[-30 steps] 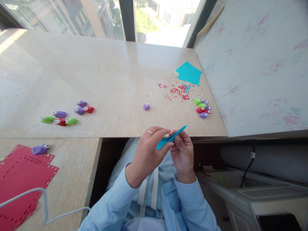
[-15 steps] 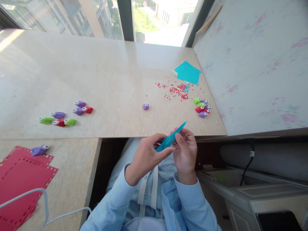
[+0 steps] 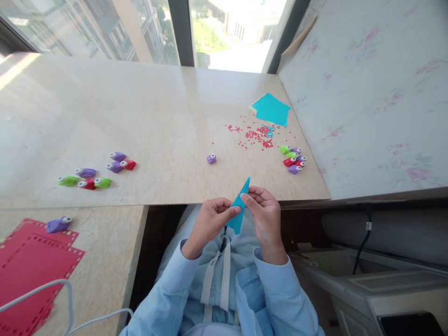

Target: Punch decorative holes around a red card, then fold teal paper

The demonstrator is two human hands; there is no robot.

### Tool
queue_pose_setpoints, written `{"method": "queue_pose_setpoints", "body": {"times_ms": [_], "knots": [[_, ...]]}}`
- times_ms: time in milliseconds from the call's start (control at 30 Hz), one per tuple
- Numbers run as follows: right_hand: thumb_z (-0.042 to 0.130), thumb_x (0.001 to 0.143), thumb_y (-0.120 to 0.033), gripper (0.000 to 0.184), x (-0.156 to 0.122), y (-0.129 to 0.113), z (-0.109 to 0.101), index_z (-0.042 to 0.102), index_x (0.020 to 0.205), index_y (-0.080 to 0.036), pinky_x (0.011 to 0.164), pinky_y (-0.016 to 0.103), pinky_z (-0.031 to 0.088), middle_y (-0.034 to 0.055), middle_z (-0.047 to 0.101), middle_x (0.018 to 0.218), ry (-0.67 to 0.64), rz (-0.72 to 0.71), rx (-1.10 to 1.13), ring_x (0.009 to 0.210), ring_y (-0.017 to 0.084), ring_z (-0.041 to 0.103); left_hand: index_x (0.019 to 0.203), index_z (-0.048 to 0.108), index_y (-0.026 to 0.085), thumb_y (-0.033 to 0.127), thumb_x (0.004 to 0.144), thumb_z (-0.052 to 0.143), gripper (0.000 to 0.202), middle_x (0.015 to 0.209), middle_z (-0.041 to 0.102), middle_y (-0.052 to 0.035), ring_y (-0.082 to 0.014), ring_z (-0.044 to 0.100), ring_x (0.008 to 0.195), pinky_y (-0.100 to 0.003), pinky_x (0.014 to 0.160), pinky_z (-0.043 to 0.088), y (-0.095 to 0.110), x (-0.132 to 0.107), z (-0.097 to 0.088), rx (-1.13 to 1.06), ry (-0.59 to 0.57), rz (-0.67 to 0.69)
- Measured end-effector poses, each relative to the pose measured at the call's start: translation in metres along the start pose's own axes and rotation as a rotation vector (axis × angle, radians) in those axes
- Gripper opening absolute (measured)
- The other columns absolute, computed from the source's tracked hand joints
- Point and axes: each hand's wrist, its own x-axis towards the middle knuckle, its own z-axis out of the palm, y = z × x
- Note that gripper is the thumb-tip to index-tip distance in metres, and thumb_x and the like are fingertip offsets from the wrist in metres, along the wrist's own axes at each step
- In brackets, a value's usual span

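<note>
Above my lap, at the table's front edge, both hands pinch a folded piece of blue paper [image 3: 239, 205]. It is a narrow shape with a pointed tip upward. My left hand [image 3: 212, 223] grips its left side, thumb pressed on the front. My right hand [image 3: 265, 220] grips the upper right side with thumb and fingers; the fingers behind the paper are partly hidden. Beyond the hands, a small purple hole punch [image 3: 211, 159] with a white round knob stands on the table.
Red and blue paper bits [image 3: 259, 135] lie scattered before flat blue sheets [image 3: 272, 110]. Coloured punches [image 3: 294, 160] cluster at right, others [image 3: 86, 179] at left. Punched red sheets [image 3: 38, 270], a purple punch [image 3: 58, 225] and a white cable [image 3: 70, 303] lie at lower left.
The folded blue paper has turned steeper, its tip now up and further left. My right hand has shifted slightly left; my left hand's thumb has moved up onto the paper's face.
</note>
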Motion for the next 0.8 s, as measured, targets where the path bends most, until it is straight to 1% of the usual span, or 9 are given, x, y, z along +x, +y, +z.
{"method": "queue_pose_setpoints", "body": {"times_ms": [67, 167, 300, 433, 567, 667, 800], "knots": [[0.086, 0.067, -0.030, 0.029, 0.003, 0.000, 0.000, 0.071, 0.089, -0.019, 0.063, 0.027, 0.056, 0.0029, 0.074, 0.078, 0.003, 0.030, 0.025, 0.068, 0.015, 0.068, 0.079, 0.070, 0.013, 0.046, 0.074, 0.077, 0.034, 0.066, 0.064, -0.0019, -0.0101, 0.051, 0.056, -0.021, 0.051, 0.038, -0.003, 0.002, 0.000, -0.009, -0.037, -0.017], [0.088, 0.064, -0.030, 0.030, 0.009, 0.000, 0.001, 0.071, 0.087, -0.018, 0.062, 0.026, 0.055, 0.0034, 0.075, 0.078, 0.020, 0.048, 0.066, 0.069, 0.015, 0.069, 0.078, 0.069, 0.014, 0.046, 0.073, 0.077, 0.034, 0.064, 0.063, -0.0012, -0.0097, 0.050, 0.054, -0.021, 0.051, 0.038, -0.006, 0.003, 0.000, -0.005, -0.078, -0.039], [0.088, 0.064, -0.030, 0.031, 0.019, -0.003, 0.002, 0.071, 0.087, -0.018, 0.061, 0.027, 0.055, 0.0042, 0.075, 0.078, 0.021, 0.030, 0.065, 0.070, 0.016, 0.069, 0.074, 0.068, 0.014, 0.048, 0.075, 0.074, 0.034, 0.061, 0.060, -0.0003, -0.0097, 0.047, 0.052, -0.021, 0.050, 0.034, -0.006, 0.003, 0.001, 0.049, -0.078, -0.026], [0.088, 0.063, -0.031, 0.030, 0.028, -0.009, 0.005, 0.071, 0.084, -0.018, 0.062, 0.026, 0.052, 0.0030, 0.073, 0.075, 0.001, 0.007, 0.055, 0.069, 0.015, 0.067, 0.072, 0.067, 0.014, 0.048, 0.078, 0.069, 0.034, 0.061, 0.059, -0.0004, -0.0103, 0.046, 0.054, -0.022, 0.051, 0.034, -0.003, 0.003, 0.001, 0.066, -0.092, -0.005], [0.089, 0.062, -0.031, 0.031, 0.034, -0.011, 0.009, 0.071, 0.084, -0.018, 0.063, 0.026, 0.051, 0.0014, 0.072, 0.072, -0.001, -0.017, 0.048, 0.067, 0.014, 0.065, 0.067, 0.063, 0.015, 0.048, 0.079, 0.068, 0.036, 0.057, 0.054, 0.0010, -0.0094, 0.043, 0.052, -0.022, 0.050, 0.032, -0.003, 0.004, -0.001, 0.088, -0.082, 0.008], [0.088, 0.063, -0.032, 0.032, 0.037, -0.012, 0.010, 0.070, 0.085, -0.017, 0.062, 0.027, 0.050, 0.0008, 0.070, 0.071, 0.018, -0.040, 0.047, 0.066, 0.013, 0.063, 0.068, 0.065, 0.014, 0.049, 0.077, 0.070, 0.036, 0.057, 0.056, 0.0008, -0.0090, 0.043, 0.051, -0.021, 0.050, 0.032, -0.005, 0.004, -0.002, 0.073, -0.081, 0.001], [0.087, 0.065, -0.032, 0.032, 0.042, -0.013, 0.007, 0.068, 0.086, -0.017, 0.067, 0.031, 0.052, 0.0002, 0.070, 0.073, 0.055, -0.094, 0.073, 0.067, 0.014, 0.064, 0.072, 0.069, 0.014, 0.051, 0.074, 0.074, 0.037, 0.061, 0.061, -0.0012, -0.0099, 0.048, 0.053, -0.022, 0.051, 0.036, -0.009, 0.003, -0.003, 0.006, -0.063, -0.018]]}}
